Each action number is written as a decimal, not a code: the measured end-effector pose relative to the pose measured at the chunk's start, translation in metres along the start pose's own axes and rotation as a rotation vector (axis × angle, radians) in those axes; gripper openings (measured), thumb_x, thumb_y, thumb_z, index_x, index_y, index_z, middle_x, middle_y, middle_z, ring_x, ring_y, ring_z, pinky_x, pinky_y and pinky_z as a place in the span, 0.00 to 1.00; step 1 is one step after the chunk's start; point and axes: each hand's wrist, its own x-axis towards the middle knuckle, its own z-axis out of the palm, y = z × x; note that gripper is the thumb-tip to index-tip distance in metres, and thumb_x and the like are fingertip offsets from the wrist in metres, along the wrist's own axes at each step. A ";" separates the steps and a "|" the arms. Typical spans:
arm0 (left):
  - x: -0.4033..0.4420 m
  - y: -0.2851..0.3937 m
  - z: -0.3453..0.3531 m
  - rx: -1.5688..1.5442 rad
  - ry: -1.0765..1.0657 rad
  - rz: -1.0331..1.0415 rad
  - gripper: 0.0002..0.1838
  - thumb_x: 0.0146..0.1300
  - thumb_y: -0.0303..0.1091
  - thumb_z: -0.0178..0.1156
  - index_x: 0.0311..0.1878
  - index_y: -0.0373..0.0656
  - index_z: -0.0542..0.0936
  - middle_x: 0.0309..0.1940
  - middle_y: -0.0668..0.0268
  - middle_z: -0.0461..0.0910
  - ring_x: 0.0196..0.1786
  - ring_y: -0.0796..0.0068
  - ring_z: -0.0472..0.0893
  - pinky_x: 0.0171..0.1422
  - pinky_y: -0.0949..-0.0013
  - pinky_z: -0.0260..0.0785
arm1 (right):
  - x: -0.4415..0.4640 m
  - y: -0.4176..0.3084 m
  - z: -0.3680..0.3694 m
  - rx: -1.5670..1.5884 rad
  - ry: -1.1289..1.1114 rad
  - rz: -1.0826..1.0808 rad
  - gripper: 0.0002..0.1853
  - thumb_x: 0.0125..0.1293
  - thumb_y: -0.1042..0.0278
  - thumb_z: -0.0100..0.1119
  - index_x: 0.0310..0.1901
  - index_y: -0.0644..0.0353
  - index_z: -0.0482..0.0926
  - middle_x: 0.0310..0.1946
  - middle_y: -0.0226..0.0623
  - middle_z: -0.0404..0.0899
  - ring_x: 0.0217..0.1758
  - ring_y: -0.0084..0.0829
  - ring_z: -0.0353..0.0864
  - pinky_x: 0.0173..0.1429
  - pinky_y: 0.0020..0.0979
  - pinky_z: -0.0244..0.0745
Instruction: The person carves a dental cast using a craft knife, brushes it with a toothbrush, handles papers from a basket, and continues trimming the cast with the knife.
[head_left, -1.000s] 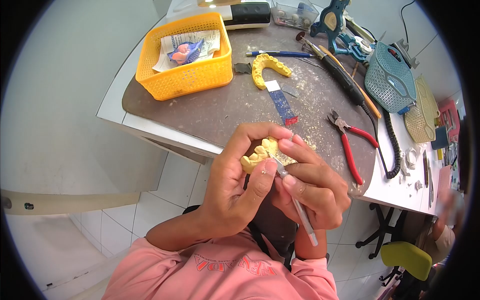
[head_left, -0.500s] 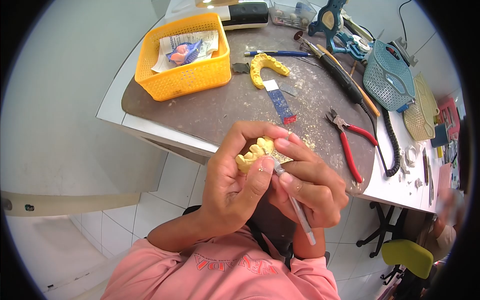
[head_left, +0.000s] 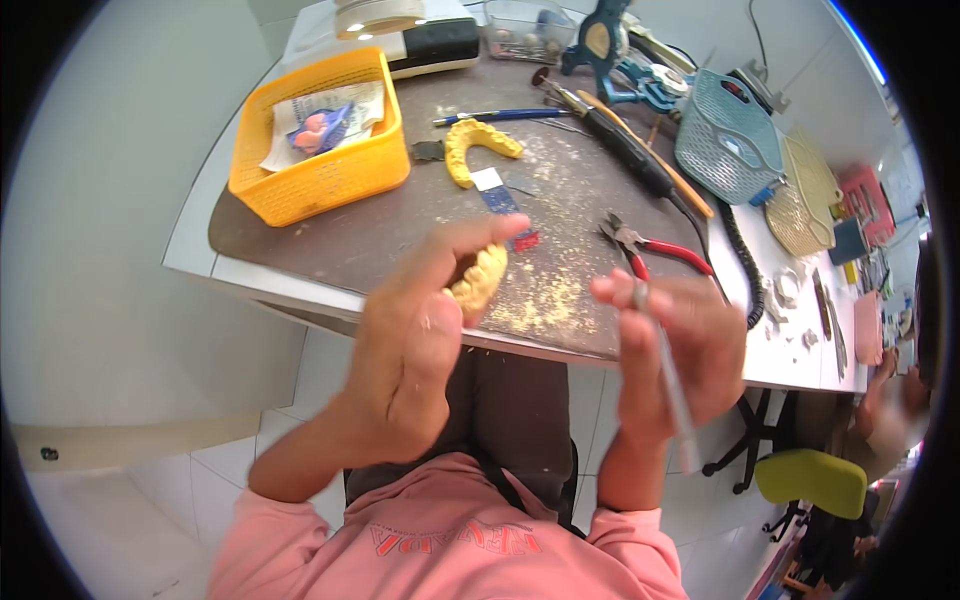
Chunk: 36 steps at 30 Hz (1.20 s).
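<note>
A yellow plaster dental model (head_left: 482,280) is gripped in my left hand (head_left: 405,350), its row of teeth showing past the thumb. My fingers hide part of it. Off to the right, my right hand (head_left: 690,350) pinches a slim, pale-handled carving tool (head_left: 672,385) whose lower end points down; its tip is blurred. The two hands are apart, above the front edge of the bench. Behind them, a second yellow dental model (head_left: 462,150), horseshoe-shaped, lies on the mat near a blue strip (head_left: 497,200) with white and red ends.
Yellow shavings (head_left: 550,305) litter the brown mat (head_left: 300,235). An orange basket (head_left: 320,190) holds paper and a blue-and-pink piece. Red-handled pliers (head_left: 630,240), a rotary handpiece (head_left: 630,150), a blue pen (head_left: 500,115) and a teal basket (head_left: 735,130) lie around. Another person (head_left: 885,410) is at far right.
My hands have separated: the right hand drew the tool away from the model and to the right. My left hand moved left, turning the model. The camera view has shifted too.
</note>
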 end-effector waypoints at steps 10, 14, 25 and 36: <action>0.044 -0.015 -0.029 0.696 0.061 0.303 0.26 0.62 0.22 0.63 0.64 0.40 0.71 0.44 0.59 0.82 0.50 0.66 0.80 0.61 0.64 0.68 | 0.059 0.016 -0.072 -0.725 -0.197 0.003 0.11 0.74 0.64 0.58 0.41 0.63 0.85 0.21 0.34 0.81 0.24 0.23 0.82 0.30 0.24 0.72; 0.043 -0.016 -0.028 0.191 0.069 0.113 0.26 0.67 0.25 0.62 0.67 0.41 0.66 0.47 0.58 0.83 0.52 0.70 0.81 0.63 0.68 0.70 | 0.078 0.019 -0.074 -0.731 -0.282 0.172 0.10 0.72 0.65 0.60 0.36 0.62 0.83 0.19 0.35 0.81 0.24 0.24 0.83 0.29 0.28 0.74; 0.054 -0.029 -0.020 -0.395 0.038 -0.007 0.25 0.78 0.39 0.50 0.72 0.42 0.60 0.55 0.55 0.81 0.63 0.68 0.78 0.64 0.71 0.72 | 0.135 0.080 -0.031 -0.961 -0.756 -0.032 0.20 0.56 0.88 0.55 0.51 0.67 0.81 0.37 0.55 0.83 0.45 0.53 0.84 0.51 0.45 0.76; 0.050 -0.028 -0.020 -0.366 0.060 -0.086 0.27 0.72 0.24 0.56 0.71 0.42 0.61 0.57 0.54 0.79 0.64 0.68 0.78 0.68 0.65 0.72 | 0.145 0.091 -0.032 -0.812 -0.731 0.140 0.14 0.62 0.79 0.62 0.50 0.63 0.84 0.32 0.49 0.85 0.38 0.48 0.84 0.50 0.42 0.74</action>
